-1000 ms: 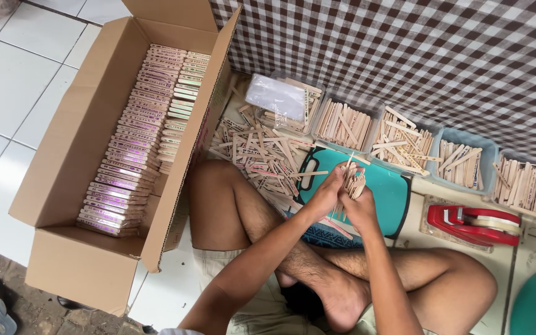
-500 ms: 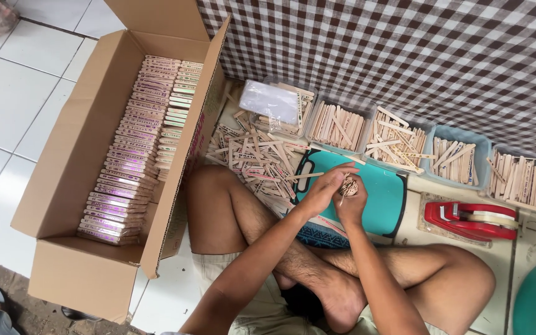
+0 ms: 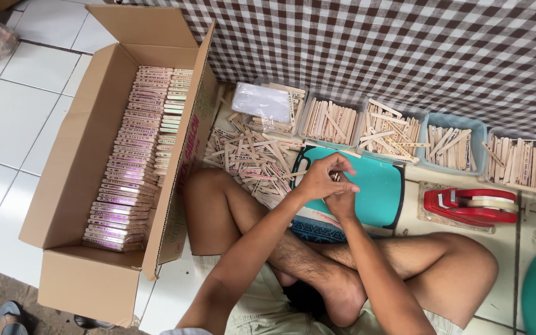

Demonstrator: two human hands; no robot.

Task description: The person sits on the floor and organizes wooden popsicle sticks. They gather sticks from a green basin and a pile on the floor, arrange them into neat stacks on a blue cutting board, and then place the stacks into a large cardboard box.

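Your left hand [image 3: 317, 181] and right hand [image 3: 341, 200] are pressed together over the teal board [image 3: 379, 192], both closed round a small bundle of wooden sticks [image 3: 336, 177]. Only the stick ends show betw. the fingers, so exact count can't be told. Held w/ both hands like that, prob. to square the ends up.

Just left of the teal board: loose pile of sticks [image 3: 249, 158] on the floor, in easy reach. Behind the board, along the checked cloth [image 3: 404, 49], a row of trays w/ more sticks: clear tray [image 3: 330, 121], next tray [image 3: 389, 131], blue tray [image 3: 453, 144], far-right tray [image 3: 522, 162]. Looks sorted by batch. A clear plastic bag [image 3: 260, 101] lies on the tray furthest left.

Right of the board: red tape dispenser [image 3: 469, 206], flat on the floor tiles.

Far left of the board: open cardboard box [image 3: 75, 186], long and brown, printing on its flap, w/ finished stick bundles [image 3: 128, 167] packed in neat rows, pale wood w/ pinkish bands.
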